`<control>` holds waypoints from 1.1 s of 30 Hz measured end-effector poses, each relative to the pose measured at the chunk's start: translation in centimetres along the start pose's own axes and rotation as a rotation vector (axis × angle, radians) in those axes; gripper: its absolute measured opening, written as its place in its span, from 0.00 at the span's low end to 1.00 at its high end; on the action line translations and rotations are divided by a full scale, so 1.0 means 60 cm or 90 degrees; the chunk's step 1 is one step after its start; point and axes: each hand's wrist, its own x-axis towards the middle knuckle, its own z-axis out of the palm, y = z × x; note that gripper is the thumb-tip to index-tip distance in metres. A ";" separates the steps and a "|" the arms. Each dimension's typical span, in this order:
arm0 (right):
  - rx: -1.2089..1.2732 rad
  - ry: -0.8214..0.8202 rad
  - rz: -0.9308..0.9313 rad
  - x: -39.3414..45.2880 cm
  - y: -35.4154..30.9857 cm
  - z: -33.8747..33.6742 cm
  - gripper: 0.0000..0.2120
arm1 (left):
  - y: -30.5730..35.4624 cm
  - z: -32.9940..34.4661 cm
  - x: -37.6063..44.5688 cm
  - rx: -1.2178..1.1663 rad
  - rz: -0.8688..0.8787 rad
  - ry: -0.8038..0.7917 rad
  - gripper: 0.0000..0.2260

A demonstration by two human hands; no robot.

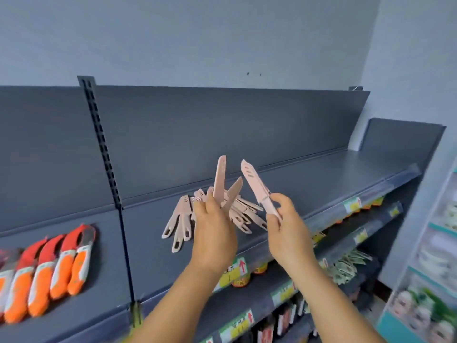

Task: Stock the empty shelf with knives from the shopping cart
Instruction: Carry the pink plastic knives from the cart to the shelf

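Shop (price-tagged shelves (321,184))

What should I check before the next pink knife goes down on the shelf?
1. Right hand has a firm grip on the single pink knife: ok.
2. Left hand controls its sheathed knives: ok, though they fan apart.
3. Blade covered by its sheath: ok.
4. Free shelf space right of the pink pile: ok.
5. Pile lying neatly: not ok, knives overlap.
6. Cart stock remaining: cannot tell, out of view.
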 end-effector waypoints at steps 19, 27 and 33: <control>-0.214 -0.236 0.046 0.231 0.095 0.130 0.26 | -0.056 0.135 0.182 0.325 -0.086 -0.196 0.32; -0.343 -0.357 0.028 0.247 0.098 0.140 0.25 | -0.063 0.140 0.196 0.373 -0.099 -0.278 0.29; -0.305 -0.365 0.037 0.243 0.086 0.131 0.24 | -0.077 0.138 0.197 0.341 -0.049 -0.250 0.24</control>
